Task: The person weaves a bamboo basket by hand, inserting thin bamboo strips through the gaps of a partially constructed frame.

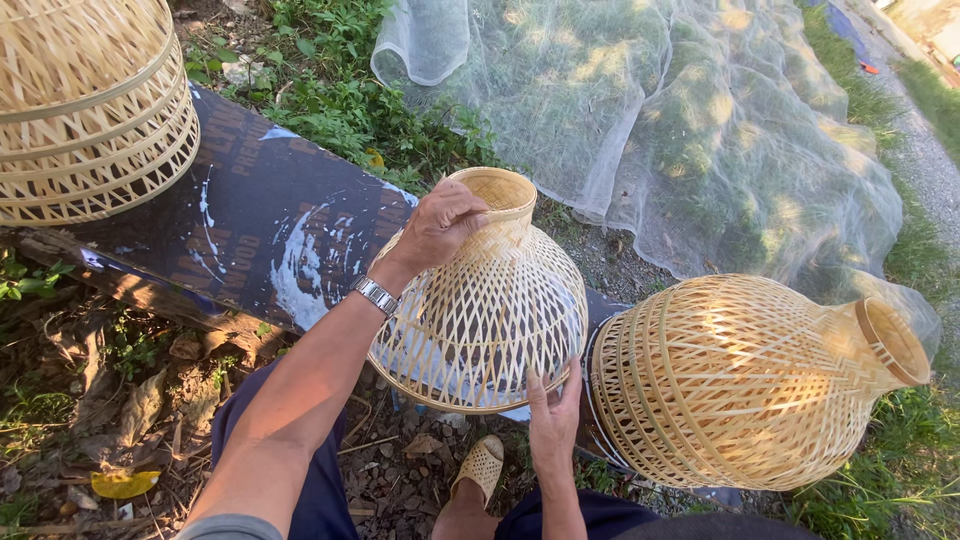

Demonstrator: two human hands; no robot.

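While the person sits low over the ground, both hands hold a woven bamboo basket [480,310] in the middle of the scene. This basket has the shape of a bell, with a narrow neck at the far end and a wide open rim at the near end. The left hand [440,225] is closed around the neck, with the fingers curled over its edge, and a metal watch [376,295] is on that wrist. The right hand [552,420] is at the wide rim, the thumb and fingers pressed flat against the lower edge. The basket rests over a dark board [260,220] that lies across the ground from the far left toward the right.

Just to the right of the held basket, a second basket [740,380] of the same form lies on its side, its neck pointing right; the two almost touch. A third basket [90,100] stands on the board at the far left, only partly in view. A fine white net [680,110] is spread over the grass [340,90] at the far side. Near the person, a tan sandal [482,465] is on the foot, between the dark trouser legs, and dry leaves [140,410] cover the soil at the near left.
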